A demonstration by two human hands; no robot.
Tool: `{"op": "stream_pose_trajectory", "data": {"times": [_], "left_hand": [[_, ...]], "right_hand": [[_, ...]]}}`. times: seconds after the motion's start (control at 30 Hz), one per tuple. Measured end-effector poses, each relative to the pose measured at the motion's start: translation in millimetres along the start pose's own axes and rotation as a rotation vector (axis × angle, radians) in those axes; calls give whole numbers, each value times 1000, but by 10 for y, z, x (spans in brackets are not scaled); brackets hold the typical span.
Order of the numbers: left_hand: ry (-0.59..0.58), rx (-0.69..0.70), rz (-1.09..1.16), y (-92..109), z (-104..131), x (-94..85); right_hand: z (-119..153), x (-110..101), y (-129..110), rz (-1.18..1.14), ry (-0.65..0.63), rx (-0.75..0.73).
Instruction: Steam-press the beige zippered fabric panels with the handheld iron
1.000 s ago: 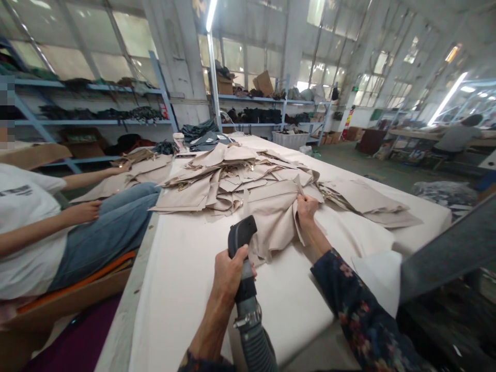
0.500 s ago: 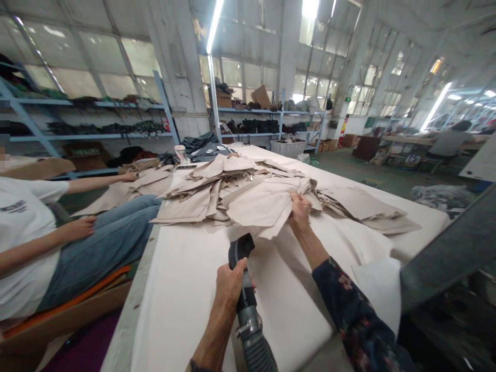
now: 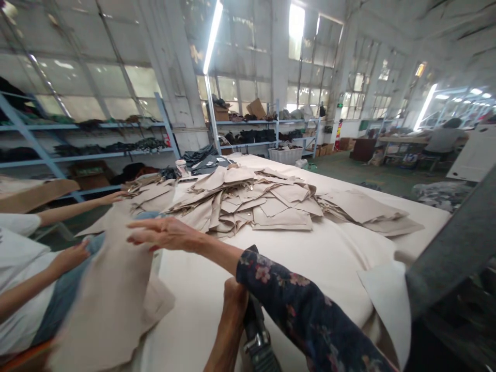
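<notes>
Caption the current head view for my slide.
Right hand at a beige cloth piece, left hand on a black hose handle.

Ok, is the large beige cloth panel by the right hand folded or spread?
Mostly spread: the cloth panel shows a broad, long face below the right hand; blur leaves small folds unclear.

On my monitor I have the beige cloth panel (image 3: 112, 289) at eight o'clock, wide, plain and matte, narrowing towards its top and spreading out below. It hangs steeply across the near-left edge of the table (image 3: 194, 289), its lower-left border smeared by blur. A cornered flap juts from it at about three o'clock; I can't tell whether that is a second layer. At six o'clock I see the black nozzle (image 3: 253, 314), tip towards twelve, its middle covered, with a metal clamp (image 3: 257, 340) joining it to a dark ribbed hose (image 3: 265, 360).
</notes>
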State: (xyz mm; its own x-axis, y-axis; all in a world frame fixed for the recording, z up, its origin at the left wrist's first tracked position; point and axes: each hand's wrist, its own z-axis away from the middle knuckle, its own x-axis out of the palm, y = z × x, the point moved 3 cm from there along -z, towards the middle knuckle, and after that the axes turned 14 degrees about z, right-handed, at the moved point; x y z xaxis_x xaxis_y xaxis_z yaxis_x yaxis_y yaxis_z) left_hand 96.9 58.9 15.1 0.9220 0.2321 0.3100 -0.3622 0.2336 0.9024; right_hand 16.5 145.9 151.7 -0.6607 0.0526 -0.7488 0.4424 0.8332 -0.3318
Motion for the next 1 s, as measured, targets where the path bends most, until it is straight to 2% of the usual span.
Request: {"op": "stream_pose_trajectory", "data": {"times": [0.03,0.07,0.17,0.27,0.33,0.43,0.5,0.6,0.73,0.9,1.0], "left_hand": [[0,-10,-4,-10,-1,8],[3,-20,-3,-28,-1,19],[48,-35,16,-93,-10,47],[60,-45,-11,-133,-29,56],[52,-43,-30,-141,-39,49],[54,-35,-32,-144,-45,26],[57,-33,-13,-144,-46,17],[69,-36,10,-120,-33,10],[116,-6,12,-12,21,-10],[158,12,55,101,50,-60],[189,10,67,127,45,-83]], "right_hand": [[55,35,54,119,-126,-80],[143,34,177,210,-188,-82],[578,-90,776,487,-270,94],[1157,-329,1420,764,-263,351],[1513,-499,1748,919,-243,495],[1875,-696,2078,1070,-233,622],[1993,-767,2224,1111,-260,637],[2064,-801,2349,1114,-328,563],[2149,-834,2324,1076,-411,377],[2318,-913,2042,1006,-480,183],[2444,-847,1758,965,-507,80]]}}
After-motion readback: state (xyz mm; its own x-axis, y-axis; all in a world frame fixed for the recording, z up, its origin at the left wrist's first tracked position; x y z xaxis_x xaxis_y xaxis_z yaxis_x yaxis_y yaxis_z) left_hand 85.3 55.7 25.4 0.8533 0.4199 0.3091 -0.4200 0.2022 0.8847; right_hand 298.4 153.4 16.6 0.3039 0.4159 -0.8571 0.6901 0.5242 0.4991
